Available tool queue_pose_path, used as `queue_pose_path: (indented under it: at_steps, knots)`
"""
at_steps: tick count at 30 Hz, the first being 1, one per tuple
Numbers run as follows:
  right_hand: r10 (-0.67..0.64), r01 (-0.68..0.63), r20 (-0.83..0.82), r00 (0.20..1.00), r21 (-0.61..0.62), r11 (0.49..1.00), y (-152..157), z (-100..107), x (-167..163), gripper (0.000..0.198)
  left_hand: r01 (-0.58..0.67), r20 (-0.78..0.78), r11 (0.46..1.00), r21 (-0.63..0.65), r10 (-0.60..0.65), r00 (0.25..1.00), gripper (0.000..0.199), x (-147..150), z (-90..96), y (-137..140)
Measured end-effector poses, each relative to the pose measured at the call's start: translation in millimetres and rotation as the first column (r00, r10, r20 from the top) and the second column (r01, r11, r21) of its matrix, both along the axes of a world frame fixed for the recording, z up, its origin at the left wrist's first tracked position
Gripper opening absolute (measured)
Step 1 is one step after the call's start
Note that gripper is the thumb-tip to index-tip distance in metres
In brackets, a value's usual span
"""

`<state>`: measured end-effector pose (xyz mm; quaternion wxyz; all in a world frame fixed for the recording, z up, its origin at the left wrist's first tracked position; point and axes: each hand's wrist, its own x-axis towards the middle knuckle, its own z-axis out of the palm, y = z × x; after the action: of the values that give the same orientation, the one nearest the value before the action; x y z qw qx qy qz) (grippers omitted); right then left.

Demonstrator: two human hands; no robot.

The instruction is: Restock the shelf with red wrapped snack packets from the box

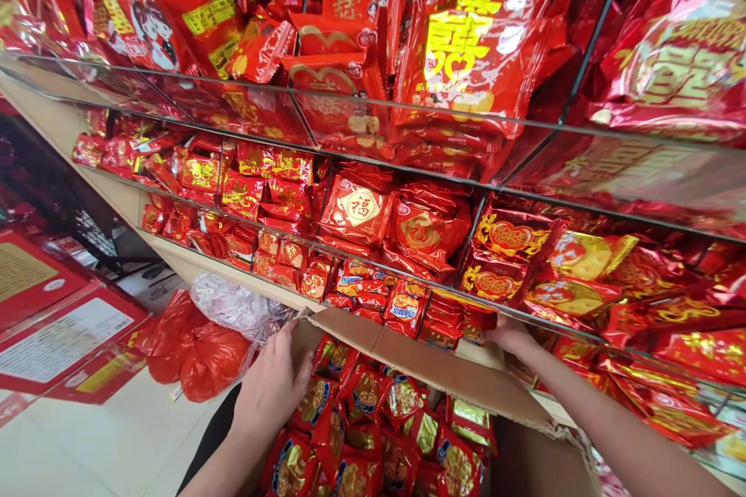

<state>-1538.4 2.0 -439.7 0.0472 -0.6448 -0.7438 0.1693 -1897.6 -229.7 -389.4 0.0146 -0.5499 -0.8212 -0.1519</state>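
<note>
1. In head view, gripped edge of carton [443, 366] with left hand [273, 373]; reached with right hand [511, 335] to lowest visible shelf [233, 273]. Could not tell state of right fingertips, hidden from view.
2. Risked spilling red packets [367, 396] inside carton, by tilting with one-handed support; also risked knocking shelf packets [405, 304], because of narrow space.
3. Saw glass front [641, 171] above, pale tiled floor [110, 435], red bags [210, 361] and red boxes [64, 342] at left.

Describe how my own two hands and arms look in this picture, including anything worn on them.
Your bare, ungloved left hand has slim fingers, with no ring visible. Your bare right hand shows no glove; its fingertips are hidden. Both slender forearms show no sleeve, watch or bracelet. A black patch beside the left forearm may be clothing.
</note>
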Motion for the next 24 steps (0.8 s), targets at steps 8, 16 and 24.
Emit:
queue_pose_path:
  at_steps: [8,16,24]
  knots:
    - [0.213,-0.211,0.202,0.956,-0.030,0.977,-10.1,1.6,-0.3,0.055,0.010,-0.004,1.000,0.021,-0.010,1.000,0.044,-1.3,-3.5,-1.8]
    - [0.353,-0.343,0.159,0.922,-0.089,0.935,-3.9,-5.6,2.7,0.066,-0.001,0.005,1.000,-0.013,0.001,1.000,0.045,1.1,0.7,-1.5]
    - [0.200,-0.200,-0.026,0.980,-0.006,0.980,-62.9,64.7,19.6,0.048,0.020,0.009,1.000,0.011,-0.020,1.000,0.044,1.1,2.2,-4.5]
